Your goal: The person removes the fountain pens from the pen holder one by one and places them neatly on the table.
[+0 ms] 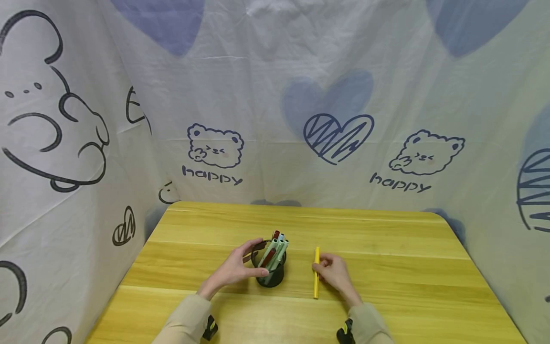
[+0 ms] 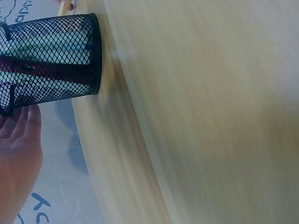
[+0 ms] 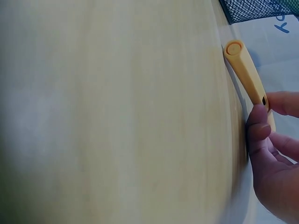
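A black mesh pen holder [image 1: 269,279] stands upright on the table with several pale green and dark red pens [image 1: 275,254] leaning in it. My left hand [image 1: 235,265] holds it near the top, thumb at the front and fingers behind; the left wrist view shows those fingers [image 2: 32,122] partly hidden by the mesh. To the right of the holder, my right hand [image 1: 335,273] pinches a yellow marker [image 1: 316,284] between thumb and fingertips. The marker's round end [image 3: 234,48] faces the right wrist camera, close over the tabletop.
The wooden table [image 1: 408,267] has a light grain. Behind it and along both sides hangs a white cloth [image 1: 266,95] printed with bears and hearts. Dark wrist straps [image 1: 210,327] sit at both sleeve cuffs.
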`<state>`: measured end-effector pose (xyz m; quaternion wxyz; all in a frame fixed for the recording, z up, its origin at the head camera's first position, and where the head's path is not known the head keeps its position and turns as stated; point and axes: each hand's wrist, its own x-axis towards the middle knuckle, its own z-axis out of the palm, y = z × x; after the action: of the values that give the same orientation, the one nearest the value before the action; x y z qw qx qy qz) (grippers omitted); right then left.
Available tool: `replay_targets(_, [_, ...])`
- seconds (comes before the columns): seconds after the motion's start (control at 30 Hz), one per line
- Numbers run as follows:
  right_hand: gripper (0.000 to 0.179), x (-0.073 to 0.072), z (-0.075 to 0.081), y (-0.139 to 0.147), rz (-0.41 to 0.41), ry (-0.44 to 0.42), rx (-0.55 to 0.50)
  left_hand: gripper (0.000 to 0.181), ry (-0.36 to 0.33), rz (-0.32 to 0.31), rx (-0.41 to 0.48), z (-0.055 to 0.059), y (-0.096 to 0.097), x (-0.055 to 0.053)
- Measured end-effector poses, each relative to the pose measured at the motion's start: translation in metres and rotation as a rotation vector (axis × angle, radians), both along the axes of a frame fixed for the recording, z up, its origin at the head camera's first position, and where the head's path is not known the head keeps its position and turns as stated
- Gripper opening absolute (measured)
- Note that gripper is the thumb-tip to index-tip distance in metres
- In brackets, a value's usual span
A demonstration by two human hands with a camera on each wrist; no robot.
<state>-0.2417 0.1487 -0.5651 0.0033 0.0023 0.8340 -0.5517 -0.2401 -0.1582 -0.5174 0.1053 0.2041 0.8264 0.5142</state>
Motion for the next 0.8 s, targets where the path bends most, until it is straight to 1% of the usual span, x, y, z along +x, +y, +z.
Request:
replay_targets(0.17, [0.029, 0.0006, 0.0013, -0.001, 0.001, 0.006, 0.066, 0.088, 0.001, -0.003, 0.003, -0.0002, 0.0, -0.0001])
replay_targets(0.43, [0.033, 0.0013, 0.0003, -0.0032, -0.021, -0.003, 0.09, 0.088, 0.004, -0.006, -0.002, -0.0003, 0.0, 0.0])
replay_targets(0.53, [0.032, 0.0006, -0.0007, -0.004, -0.031, -0.01, 0.103, 0.088, 0.005, -0.008, 0.006, 0.0003, -0.0001, 0.0002])
replay_targets(0.7, [0.029, -0.0011, -0.0022, -0.0047, -0.042, 0.008, 0.14, 0.089, 0.008, -0.013, 0.019, 0.0011, -0.0001, 0.0007])
replay_targets(0.8, [0.029, -0.0012, -0.0032, -0.0047, -0.042, 0.002, 0.142, 0.089, 0.007, -0.014, 0.017, 0.0011, 0.0, 0.0009])
